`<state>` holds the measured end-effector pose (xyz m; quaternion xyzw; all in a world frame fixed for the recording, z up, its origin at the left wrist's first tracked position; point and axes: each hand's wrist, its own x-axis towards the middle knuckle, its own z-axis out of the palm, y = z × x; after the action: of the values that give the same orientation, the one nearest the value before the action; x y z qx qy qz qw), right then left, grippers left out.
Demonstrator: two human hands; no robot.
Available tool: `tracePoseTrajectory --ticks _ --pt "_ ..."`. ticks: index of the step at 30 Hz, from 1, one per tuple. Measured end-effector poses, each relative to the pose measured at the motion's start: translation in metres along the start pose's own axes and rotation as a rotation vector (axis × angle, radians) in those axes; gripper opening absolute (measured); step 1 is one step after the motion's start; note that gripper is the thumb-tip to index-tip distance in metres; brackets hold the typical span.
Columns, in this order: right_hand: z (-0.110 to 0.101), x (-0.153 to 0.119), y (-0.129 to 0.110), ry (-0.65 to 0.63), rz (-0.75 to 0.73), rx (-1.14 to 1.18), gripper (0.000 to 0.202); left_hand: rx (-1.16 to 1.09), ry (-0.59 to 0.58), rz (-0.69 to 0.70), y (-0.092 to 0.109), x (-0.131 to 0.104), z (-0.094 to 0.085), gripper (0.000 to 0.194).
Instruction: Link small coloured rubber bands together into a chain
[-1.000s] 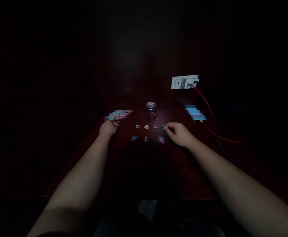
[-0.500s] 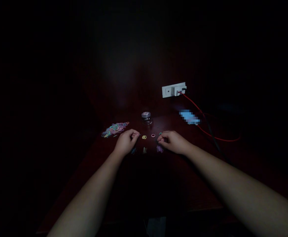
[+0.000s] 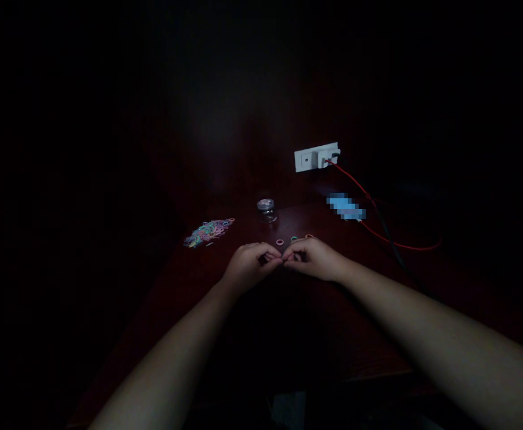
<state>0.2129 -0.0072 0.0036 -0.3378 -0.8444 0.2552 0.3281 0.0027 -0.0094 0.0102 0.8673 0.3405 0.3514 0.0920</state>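
My left hand (image 3: pixel 255 263) and my right hand (image 3: pixel 308 258) meet fingertip to fingertip over the dark red table (image 3: pixel 297 322). Thumb and forefinger are pinched on each; whatever lies between them is too small and dark to make out. Just beyond the fingers lie a pink elastic band (image 3: pixel 280 242) and a green elastic band (image 3: pixel 294 239). An orange band (image 3: pixel 309 236) shows behind my right hand. A heap of coloured elastic bands (image 3: pixel 208 233) spreads to the left of my left hand. My hands hide the spots where the yellow and purple bands lay.
A small clear jar with a lid (image 3: pixel 265 210) stands behind the bands. On the right lies a pixelated, bright blue object (image 3: pixel 345 206) with a red cable (image 3: pixel 384 242). A white socket panel (image 3: pixel 305 160) with plugs is on the wall, and a dark cable (image 3: pixel 387 233) hangs from it.
My left hand has moved right to meet my right hand, covering the yellow bands and the small piles in front. My right hand has shifted slightly; the orange band has come into sight.
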Motion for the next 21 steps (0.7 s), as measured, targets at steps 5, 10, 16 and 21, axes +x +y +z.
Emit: tracePoseTrajectory --ticks 5,10,16,21 --pt "-0.0001 -0.0003 -0.0006 0.041 0.013 0.032 0.018 -0.056 -0.003 0.022 0.0051 -0.0003 0.0011 0.007" --pt "-0.0005 -0.0004 0.0002 -0.004 -0.018 0.004 0.014 -0.110 -0.025 0.008 0.0033 -0.0012 0.0033 0.007" --pt "-0.0021 -0.0016 -0.0004 0.018 0.000 0.016 0.014 -0.150 -0.021 0.014 0.0015 -0.0014 0.0026 0.011" --pt "-0.0047 -0.0030 -0.0009 0.026 0.021 0.004 0.016 -0.117 0.021 0.036 0.0013 -0.0022 0.0018 0.014"
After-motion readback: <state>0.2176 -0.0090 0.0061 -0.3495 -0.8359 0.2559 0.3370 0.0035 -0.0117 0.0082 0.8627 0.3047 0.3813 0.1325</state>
